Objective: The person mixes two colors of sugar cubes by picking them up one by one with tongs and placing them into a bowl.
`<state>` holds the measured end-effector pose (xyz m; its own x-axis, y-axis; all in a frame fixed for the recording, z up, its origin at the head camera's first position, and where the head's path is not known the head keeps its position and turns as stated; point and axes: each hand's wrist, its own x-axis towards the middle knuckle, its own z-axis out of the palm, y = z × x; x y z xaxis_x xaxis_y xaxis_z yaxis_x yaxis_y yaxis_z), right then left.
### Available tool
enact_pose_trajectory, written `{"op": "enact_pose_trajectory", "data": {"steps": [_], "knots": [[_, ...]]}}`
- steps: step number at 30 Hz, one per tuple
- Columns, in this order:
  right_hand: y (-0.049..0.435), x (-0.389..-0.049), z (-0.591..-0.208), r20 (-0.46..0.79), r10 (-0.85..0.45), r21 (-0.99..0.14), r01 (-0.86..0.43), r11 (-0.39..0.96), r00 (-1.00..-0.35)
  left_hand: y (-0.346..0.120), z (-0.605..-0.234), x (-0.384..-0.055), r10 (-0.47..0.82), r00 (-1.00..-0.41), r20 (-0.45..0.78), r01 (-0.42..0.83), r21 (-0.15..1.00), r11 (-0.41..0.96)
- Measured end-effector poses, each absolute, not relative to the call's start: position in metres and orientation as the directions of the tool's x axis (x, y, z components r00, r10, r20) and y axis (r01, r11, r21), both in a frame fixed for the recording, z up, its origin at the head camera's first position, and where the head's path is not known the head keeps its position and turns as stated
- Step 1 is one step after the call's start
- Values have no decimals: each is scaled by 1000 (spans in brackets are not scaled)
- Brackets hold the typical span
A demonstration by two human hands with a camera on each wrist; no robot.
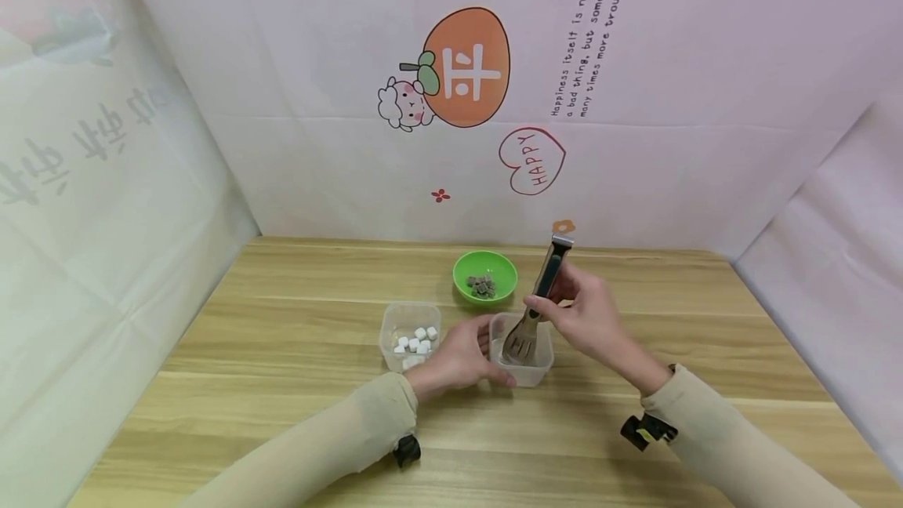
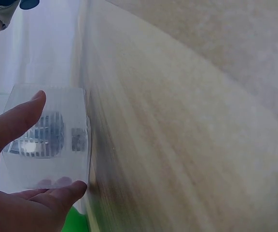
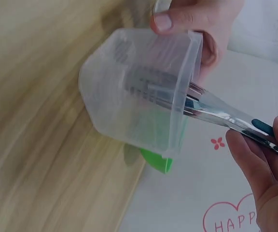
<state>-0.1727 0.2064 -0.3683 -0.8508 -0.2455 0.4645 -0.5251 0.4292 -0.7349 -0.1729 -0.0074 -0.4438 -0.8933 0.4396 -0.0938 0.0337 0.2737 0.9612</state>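
My left hand [image 1: 466,355] grips a clear plastic container [image 1: 527,376] on the table, thumb on its near side and fingers along its left side. In the left wrist view, thumb and fingers span the container's wall [image 2: 42,174]. My right hand [image 1: 591,318] holds metal tongs [image 1: 546,277] with dark grip inlays, pinched between thumb and fingers. They slant down, with their slotted ends inside the container. Through the cloudy wall in the right wrist view, the slotted ends appear close together. A small grey patch [image 2: 78,140] shows through the wall beside them in the left wrist view.
Just left of my left hand stands another clear container [image 1: 389,328] with several white cubes [image 1: 415,345]. A green bowl [image 1: 504,269] with several grey-brown pieces [image 1: 482,287] sits behind. The wooden table [image 1: 296,335] ends at a printed cloth backdrop [image 1: 339,179].
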Motion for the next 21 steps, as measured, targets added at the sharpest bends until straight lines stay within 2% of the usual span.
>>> {"op": "enact_pose_trajectory", "data": {"steps": [8, 12, 16, 21], "knots": [[203, -172, -371, 390, -352, -736, -518, 437, -851, -8, -445, -173, 437, -896, -84, 45, 960, 277], [199, -171, -375, 422, -385, -708, -564, 425, -821, -8, -445, -173, 444, -894, -68, 61, 961, 270], [198, -172, -378, 484, -366, -680, -605, 415, -795, -7, -445, -173, 446, -893, -66, 66, 959, 275], [205, -173, -377, 529, -299, -679, -608, 412, -794, -8, -445, -173, 446, -892, -72, 60, 959, 276]]}}
